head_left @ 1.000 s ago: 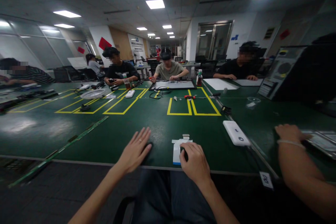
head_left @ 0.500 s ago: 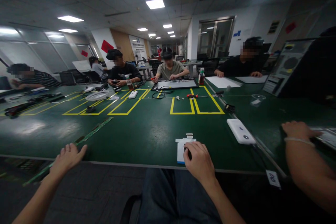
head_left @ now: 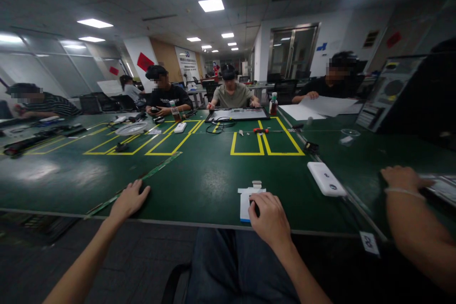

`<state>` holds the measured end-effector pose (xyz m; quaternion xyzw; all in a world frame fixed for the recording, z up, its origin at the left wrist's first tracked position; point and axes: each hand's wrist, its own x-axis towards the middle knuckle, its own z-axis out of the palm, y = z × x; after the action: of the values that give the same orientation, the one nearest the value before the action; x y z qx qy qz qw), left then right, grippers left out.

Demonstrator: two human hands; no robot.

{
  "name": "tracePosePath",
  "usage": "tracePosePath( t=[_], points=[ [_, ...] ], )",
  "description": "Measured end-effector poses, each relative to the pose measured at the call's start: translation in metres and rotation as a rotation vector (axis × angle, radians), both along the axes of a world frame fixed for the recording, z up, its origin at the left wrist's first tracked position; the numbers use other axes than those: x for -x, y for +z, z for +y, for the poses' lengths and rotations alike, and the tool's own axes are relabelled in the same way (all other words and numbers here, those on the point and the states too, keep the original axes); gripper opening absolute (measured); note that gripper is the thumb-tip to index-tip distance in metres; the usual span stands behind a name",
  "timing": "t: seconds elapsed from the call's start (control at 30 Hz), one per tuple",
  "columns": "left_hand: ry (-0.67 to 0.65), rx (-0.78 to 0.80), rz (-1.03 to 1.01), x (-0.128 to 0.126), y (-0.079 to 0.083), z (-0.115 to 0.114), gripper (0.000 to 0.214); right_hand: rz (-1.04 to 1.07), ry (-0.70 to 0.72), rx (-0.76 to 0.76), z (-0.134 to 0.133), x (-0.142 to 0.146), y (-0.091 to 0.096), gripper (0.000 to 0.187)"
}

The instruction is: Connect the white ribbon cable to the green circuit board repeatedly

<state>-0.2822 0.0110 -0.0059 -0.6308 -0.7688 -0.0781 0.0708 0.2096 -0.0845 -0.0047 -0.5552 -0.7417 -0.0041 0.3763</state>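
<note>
My left hand (head_left: 130, 199) is over a long narrow green circuit board strip (head_left: 160, 166) near the table's front edge. Its fingers lie across the strip, and the thumb points off to the right. The strip slants from the table edge up to the right, partly hidden under the hand. My right hand (head_left: 270, 218) curls over a white flat ribbon cable (head_left: 245, 206) with a blue end, its thumb and index finger bent around a dark gap. A small pale connector piece (head_left: 257, 184) sits just beyond the cable.
A white power bank (head_left: 326, 179) with a cable lies to the right, beside another person's forearm (head_left: 406, 204). Farther back are a red screwdriver (head_left: 261, 130), a black cable (head_left: 221, 126), and yellow tape outlines (head_left: 247, 154). A computer case (head_left: 388, 90) stands at right; several people sit across.
My left hand has moved right and slightly away from me, and the circuit board strip has slid along with it farther onto the table. My right hand has stayed put.
</note>
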Motion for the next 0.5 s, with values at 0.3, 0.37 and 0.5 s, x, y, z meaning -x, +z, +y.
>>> tracePosePath(
  t=[0.3,0.37,0.5],
  points=[
    [-0.406,-0.005,-0.187,-0.14,0.004,0.038,0.057,-0.013,0.007,0.01,0.001,-0.001,-0.001,0.025],
    [-0.508,-0.009,-0.211,-0.171,0.006,0.041,0.055,-0.01,-0.003,0.012,0.001,-0.001,-0.001,0.027],
    [-0.673,-0.038,-0.218,-0.22,0.007,0.038,0.05,-0.005,-0.031,-0.013,0.003,-0.001,-0.001,0.036]
  ],
)
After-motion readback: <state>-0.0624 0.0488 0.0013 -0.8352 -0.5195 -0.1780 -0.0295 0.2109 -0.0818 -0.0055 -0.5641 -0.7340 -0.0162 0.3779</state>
